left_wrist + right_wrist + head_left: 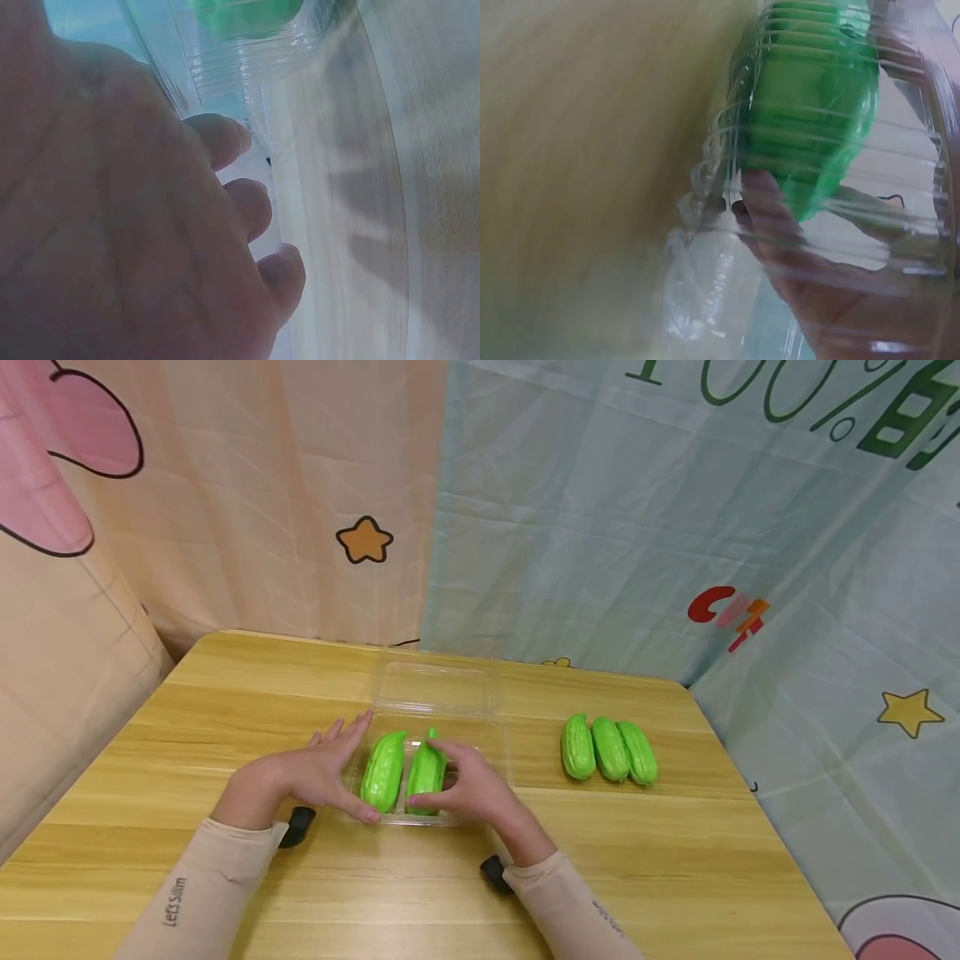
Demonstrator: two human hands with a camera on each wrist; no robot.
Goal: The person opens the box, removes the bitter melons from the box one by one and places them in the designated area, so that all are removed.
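A clear plastic clamshell box (450, 819) stands on the table with its lid (435, 687) folded back. Inside lie two glossy, ridged green bitter melons, toy-like in look. My right hand (474, 785) reaches into the box and grips the right bitter melon (426, 777) between thumb and fingers; through the clear wall the right wrist view shows this melon (810, 97). The left bitter melon (383, 774) lies free beside it. My left hand (318, 774) is spread along the box's left side, thumb by the front corner, fingers outside the wall in the left wrist view.
Three more green bitter melons (611, 749) lie side by side on the wooden table (637, 852), right of the box. Printed curtains (570, 527) hang behind the table and at both sides. Dark wrist devices (495, 875) show at the sleeve ends.
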